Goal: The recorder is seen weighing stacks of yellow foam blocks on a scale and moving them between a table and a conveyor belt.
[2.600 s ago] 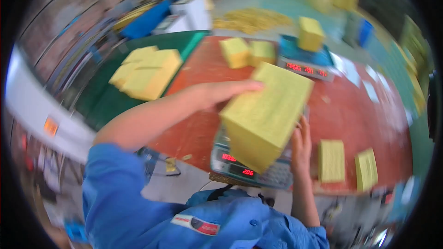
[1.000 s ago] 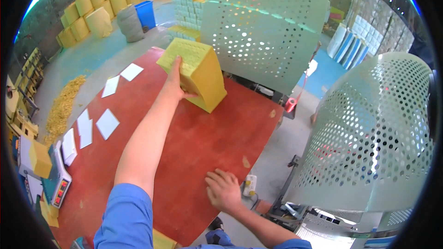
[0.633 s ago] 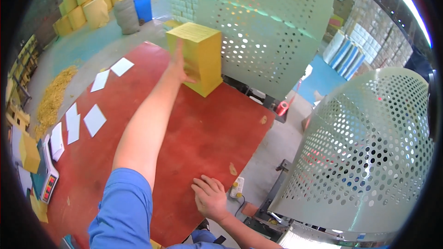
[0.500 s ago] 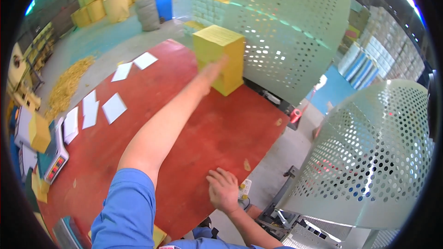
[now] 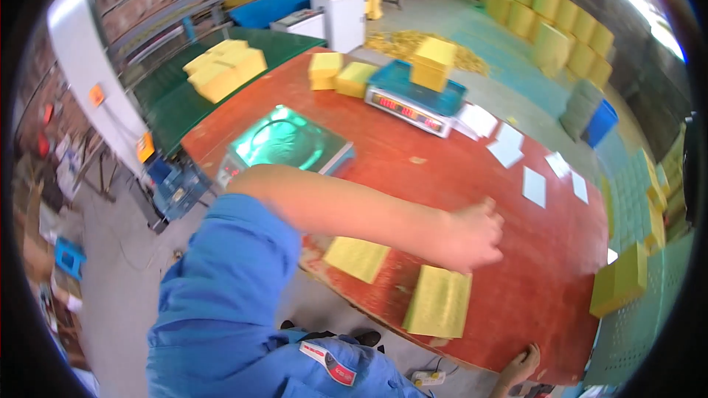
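My left hand [image 5: 472,239] reaches across the red table [image 5: 457,184], its fingers loosely bent, somewhat blurred and with nothing visible in them. Below it lies a stack of yellow paper [image 5: 440,302]; another yellow paper stack [image 5: 358,258] sits to its left, partly covered by my forearm. My right hand [image 5: 521,365] rests at the table's near edge, fingers apart and holding nothing visible. At the far right stands a tall yellow paper block [image 5: 619,280], apart from both hands.
A digital scale [image 5: 405,112] bears a yellow block [image 5: 433,64]. Left of it are two more yellow blocks [image 5: 355,79] and a shiny-topped scale [image 5: 287,144]. White sheets [image 5: 534,186] lie at the far right. A green table [image 5: 166,107] adjoins at left; a perforated guard [image 5: 664,332] stands right.
My view has swung left, bringing the scales and yellow stacks into sight. My left hand has left the tall yellow block and come back over the table. My right hand stays at the edge.
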Motion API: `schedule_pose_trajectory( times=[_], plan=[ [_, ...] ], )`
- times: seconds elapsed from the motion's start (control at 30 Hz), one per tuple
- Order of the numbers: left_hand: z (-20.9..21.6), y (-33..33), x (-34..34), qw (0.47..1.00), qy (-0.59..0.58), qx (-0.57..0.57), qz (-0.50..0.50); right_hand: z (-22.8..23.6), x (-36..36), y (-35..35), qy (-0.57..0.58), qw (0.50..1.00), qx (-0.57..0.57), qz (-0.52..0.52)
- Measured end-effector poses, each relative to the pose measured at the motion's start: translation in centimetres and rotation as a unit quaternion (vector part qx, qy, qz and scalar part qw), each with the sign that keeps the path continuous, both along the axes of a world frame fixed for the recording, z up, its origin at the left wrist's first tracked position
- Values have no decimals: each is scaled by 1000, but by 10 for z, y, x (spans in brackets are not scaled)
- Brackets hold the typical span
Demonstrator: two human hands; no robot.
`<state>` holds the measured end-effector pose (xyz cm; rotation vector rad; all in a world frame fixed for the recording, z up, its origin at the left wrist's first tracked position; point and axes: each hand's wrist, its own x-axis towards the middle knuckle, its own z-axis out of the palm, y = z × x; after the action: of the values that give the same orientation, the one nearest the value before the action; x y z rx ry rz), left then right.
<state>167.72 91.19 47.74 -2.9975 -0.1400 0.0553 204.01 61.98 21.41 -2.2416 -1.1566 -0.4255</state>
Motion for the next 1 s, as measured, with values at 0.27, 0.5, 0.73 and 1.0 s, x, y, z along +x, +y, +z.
schedule_pose_trajectory(
  times=[0.27, 0.5, 0.73, 1.0],
  plan=[
    [-10, -58, -374, 915, 158, -84, 362, 101, -226, 125, 92, 953, 160, 242],
    [-4, -103, -548, 884, 123, -98, 441, 126, -561, 152, 211, 782, 67, 582],
    [-15, -82, -686, 792, 127, -147, 579, 46, -710, 172, 391, 650, -122, 640],
    [-32, -15, -828, 737, 3, -64, 672, 44, -855, 239, 390, 489, -207, 753]
  ],
)
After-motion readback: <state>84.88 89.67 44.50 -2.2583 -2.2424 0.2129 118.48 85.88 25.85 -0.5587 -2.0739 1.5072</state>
